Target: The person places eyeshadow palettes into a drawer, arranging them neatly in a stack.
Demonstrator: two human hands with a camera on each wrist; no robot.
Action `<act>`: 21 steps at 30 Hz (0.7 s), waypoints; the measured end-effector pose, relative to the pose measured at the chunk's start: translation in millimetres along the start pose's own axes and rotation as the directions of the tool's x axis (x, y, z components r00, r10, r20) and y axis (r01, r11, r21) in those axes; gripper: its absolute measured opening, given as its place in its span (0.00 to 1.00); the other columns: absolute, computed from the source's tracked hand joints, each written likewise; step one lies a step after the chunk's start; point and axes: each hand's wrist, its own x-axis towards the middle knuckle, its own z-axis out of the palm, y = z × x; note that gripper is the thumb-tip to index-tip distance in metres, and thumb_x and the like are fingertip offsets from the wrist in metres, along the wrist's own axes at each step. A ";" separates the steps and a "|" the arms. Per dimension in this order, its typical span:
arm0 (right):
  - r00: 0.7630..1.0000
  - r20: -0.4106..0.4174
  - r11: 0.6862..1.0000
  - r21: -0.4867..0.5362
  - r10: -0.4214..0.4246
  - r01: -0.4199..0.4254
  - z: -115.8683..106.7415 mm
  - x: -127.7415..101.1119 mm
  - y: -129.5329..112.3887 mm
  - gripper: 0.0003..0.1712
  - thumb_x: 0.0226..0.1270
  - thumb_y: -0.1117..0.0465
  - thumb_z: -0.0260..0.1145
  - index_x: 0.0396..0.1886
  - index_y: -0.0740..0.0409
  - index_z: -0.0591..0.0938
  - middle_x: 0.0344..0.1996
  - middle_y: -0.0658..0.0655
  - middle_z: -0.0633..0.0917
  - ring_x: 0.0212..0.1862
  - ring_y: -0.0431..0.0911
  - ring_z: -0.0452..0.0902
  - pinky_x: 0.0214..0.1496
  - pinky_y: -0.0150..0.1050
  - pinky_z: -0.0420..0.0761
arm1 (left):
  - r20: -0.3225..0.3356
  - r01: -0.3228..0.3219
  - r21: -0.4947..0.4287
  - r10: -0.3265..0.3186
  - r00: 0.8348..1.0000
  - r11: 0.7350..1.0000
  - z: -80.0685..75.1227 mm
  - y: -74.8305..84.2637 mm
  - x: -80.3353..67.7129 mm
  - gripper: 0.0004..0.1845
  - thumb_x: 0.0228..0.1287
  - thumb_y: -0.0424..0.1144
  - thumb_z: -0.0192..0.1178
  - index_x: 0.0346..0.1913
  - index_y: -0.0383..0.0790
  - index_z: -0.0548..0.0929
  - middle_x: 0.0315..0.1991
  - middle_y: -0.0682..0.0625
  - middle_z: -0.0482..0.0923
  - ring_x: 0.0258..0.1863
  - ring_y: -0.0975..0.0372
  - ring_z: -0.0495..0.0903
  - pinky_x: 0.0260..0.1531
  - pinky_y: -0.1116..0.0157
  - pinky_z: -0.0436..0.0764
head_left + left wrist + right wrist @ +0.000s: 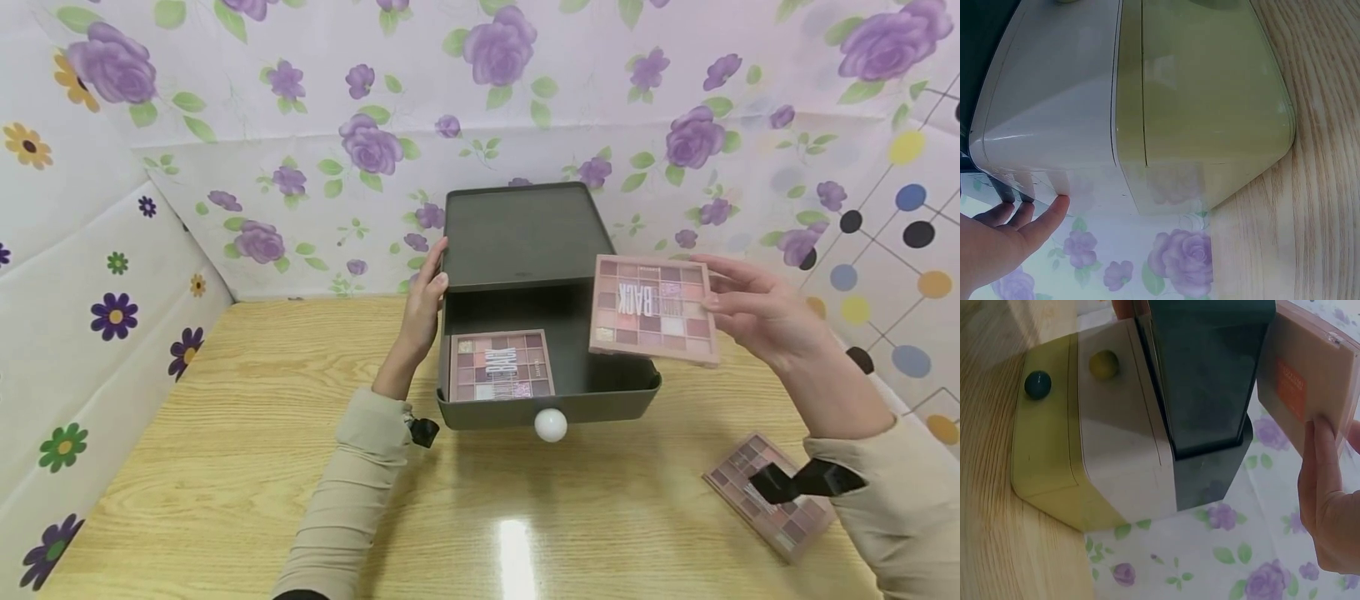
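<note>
A three-tier drawer unit (521, 233) has a dark grey top tier, its drawer (600, 408) pulled out with a white knob in front. My left hand (422, 312) rests against the unit's left side, fingers extended along it. Over the right part of that drawer, my right hand (757, 308) pinches an eyeshadow palette (652, 304) by its right edge, the shade side up with "BACK" lettering. Its underside bears an orange label (1290, 387) in the right wrist view. A second eyeshadow palette (501, 367) lies in the left part of the drawer.
Another eyeshadow palette (772, 525) lies on the wooden table (285, 433) at the right, partly hidden by the right wrist camera. Below the dark tier are a white drawer (1119, 412) with a yellow knob and a yellow-green drawer (1041, 437). Flowered sheeting (315, 83) stands behind.
</note>
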 end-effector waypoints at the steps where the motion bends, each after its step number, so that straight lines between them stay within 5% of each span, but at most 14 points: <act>1: 1.000 -0.006 1.000 -0.006 0.002 -0.002 2.1 1.7 1.0 0.28 0.59 0.84 0.43 0.55 0.66 0.75 0.47 0.63 0.76 0.47 0.51 0.76 0.44 0.39 0.77 | -0.004 0.002 0.007 -0.002 1.000 1.000 -0.2 -0.2 0.3 0.36 0.57 0.44 0.38 0.69 0.29 0.50 0.68 0.36 0.50 0.44 0.57 0.66 0.32 0.69 0.65; 4: 0.999 -0.034 1.000 -0.026 0.004 -0.005 8.3 7.5 3.7 0.27 0.58 0.84 0.45 0.53 0.65 0.77 0.46 0.62 0.77 0.45 0.51 0.77 0.43 0.38 0.77 | -0.008 0.006 0.020 -0.006 1.000 1.000 -0.5 -0.5 1.1 0.36 0.57 0.43 0.38 0.69 0.30 0.51 0.68 0.36 0.51 0.34 0.60 0.62 0.27 0.67 0.59; 8: 0.997 -0.073 0.997 -0.071 0.015 -0.020 17.7 15.9 5.7 0.27 0.57 0.84 0.48 0.52 0.63 0.79 0.44 0.61 0.78 0.43 0.50 0.78 0.41 0.37 0.78 | -0.006 0.007 0.020 -0.007 1.000 1.000 -0.7 -0.5 1.3 0.36 0.56 0.43 0.38 0.69 0.30 0.51 0.67 0.35 0.52 0.33 0.60 0.62 0.27 0.63 0.58; 15: 0.994 -0.091 0.981 -0.182 0.058 -0.074 33.4 28.9 10.4 0.26 0.56 0.82 0.52 0.50 0.59 0.80 0.42 0.60 0.78 0.41 0.48 0.78 0.40 0.36 0.78 | 0.011 0.009 0.011 -0.009 1.000 1.000 -0.7 0.6 -0.4 0.36 0.58 0.44 0.37 0.69 0.30 0.49 0.70 0.37 0.44 0.62 0.56 0.55 0.41 0.61 0.62; 21: 0.993 -0.093 0.967 -0.239 0.070 -0.091 44.0 38.4 18.6 0.26 0.55 0.82 0.54 0.48 0.56 0.81 0.41 0.59 0.79 0.41 0.47 0.79 0.40 0.36 0.78 | 0.015 0.003 0.007 -0.003 1.000 1.000 -0.3 1.0 -0.4 0.36 0.58 0.43 0.37 0.69 0.29 0.49 0.70 0.36 0.43 0.66 0.52 0.51 0.50 0.56 0.61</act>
